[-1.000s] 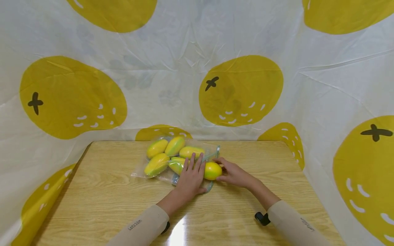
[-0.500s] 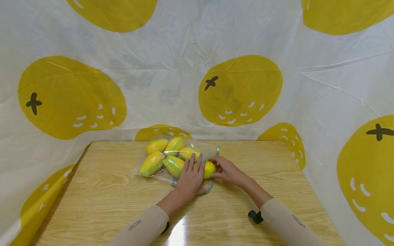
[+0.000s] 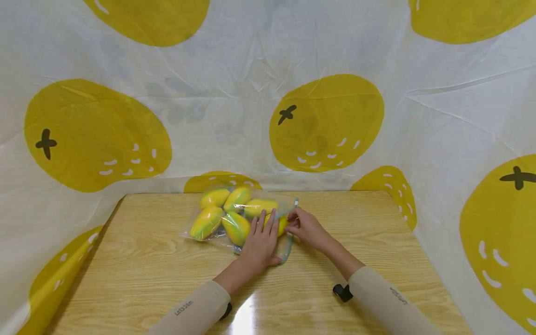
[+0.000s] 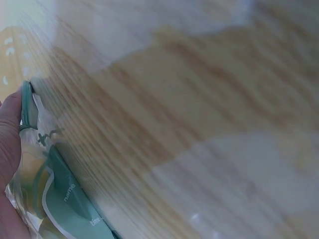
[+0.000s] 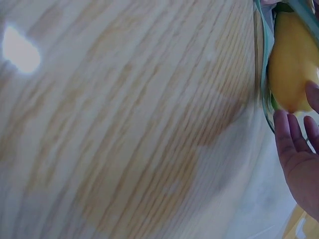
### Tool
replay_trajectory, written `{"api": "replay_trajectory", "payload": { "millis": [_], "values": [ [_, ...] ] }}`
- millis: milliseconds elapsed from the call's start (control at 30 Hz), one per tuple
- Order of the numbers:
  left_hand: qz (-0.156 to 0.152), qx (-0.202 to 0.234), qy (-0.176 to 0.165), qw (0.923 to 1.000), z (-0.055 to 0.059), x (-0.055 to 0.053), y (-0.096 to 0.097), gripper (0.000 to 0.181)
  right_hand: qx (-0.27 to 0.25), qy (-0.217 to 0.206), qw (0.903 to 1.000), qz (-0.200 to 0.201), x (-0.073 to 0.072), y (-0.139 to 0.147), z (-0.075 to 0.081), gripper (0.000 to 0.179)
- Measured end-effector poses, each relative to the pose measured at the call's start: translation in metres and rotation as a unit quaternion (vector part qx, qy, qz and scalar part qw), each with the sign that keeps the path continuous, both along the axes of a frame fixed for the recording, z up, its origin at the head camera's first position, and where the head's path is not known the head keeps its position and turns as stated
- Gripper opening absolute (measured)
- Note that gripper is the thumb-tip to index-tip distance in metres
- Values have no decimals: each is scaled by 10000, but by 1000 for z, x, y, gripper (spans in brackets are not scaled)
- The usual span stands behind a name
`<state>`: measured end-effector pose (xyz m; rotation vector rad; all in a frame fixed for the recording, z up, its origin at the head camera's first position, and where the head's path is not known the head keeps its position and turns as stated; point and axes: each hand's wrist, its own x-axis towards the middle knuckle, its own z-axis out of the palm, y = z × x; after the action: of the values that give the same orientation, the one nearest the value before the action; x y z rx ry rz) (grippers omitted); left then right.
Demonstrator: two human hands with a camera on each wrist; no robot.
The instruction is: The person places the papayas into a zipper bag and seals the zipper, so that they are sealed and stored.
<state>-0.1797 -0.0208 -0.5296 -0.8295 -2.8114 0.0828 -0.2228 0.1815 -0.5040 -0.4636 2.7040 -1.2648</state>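
Observation:
A clear zip bag (image 3: pixel 289 201) with a green edge lies flat near the back of the table, its mouth facing right. Several yellow-green mangoes (image 3: pixel 207 223) fill it. My left hand (image 3: pixel 257 246) rests across the bag near the mouth, fingers straight. The left wrist view catches only part of that hand beside the bag's green printed panel (image 4: pixel 70 194). At the mouth, my right hand (image 3: pixel 310 230) has its fingertips against the end of one mango (image 5: pixel 294 59), which lies just inside the green rim. My left fingers partly cover this mango in the head view.
The wood-grain table (image 3: pixel 146 270) extends around the bag on all sides. A white cloth (image 3: pixel 226 130) printed with big yellow fruit hangs behind and at both sides. Dark wrist devices (image 3: pixel 343 292) sit under the beige sleeves (image 3: pixel 387 298).
My right hand has moved left and pushed the last mango further into the bag's mouth. The mangoes at the near left have shifted left. My left hand has stayed in place.

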Motion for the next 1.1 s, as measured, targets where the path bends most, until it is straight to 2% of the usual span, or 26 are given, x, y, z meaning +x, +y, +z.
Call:
{"api": "replay_trajectory", "payload": {
  "millis": [300, 500, 700, 867, 1100],
  "values": [
    [-35, -120, 140, 9998, 1, -1, -3, 133, 384, 328, 9975, -501, -8, -7, 2, 34],
    [-18, -158, 127, 9998, -1, 0, -3, 130, 655, 431, 9953, -566, -11, -7, 2, 39],
    [29, -308, 77, 9995, -1, 5, -1, 124, 581, 278, 9966, -505, -11, -3, -1, 40],
    [27, -288, 101, 9995, -1, 5, 0, 123, 484, 242, 9972, -518, -11, 4, 1, 38],
    [28, -230, 87, 9997, -2, 3, 0, 121, 396, 226, 9971, -606, -20, 18, 8, 34]
  ]
}}
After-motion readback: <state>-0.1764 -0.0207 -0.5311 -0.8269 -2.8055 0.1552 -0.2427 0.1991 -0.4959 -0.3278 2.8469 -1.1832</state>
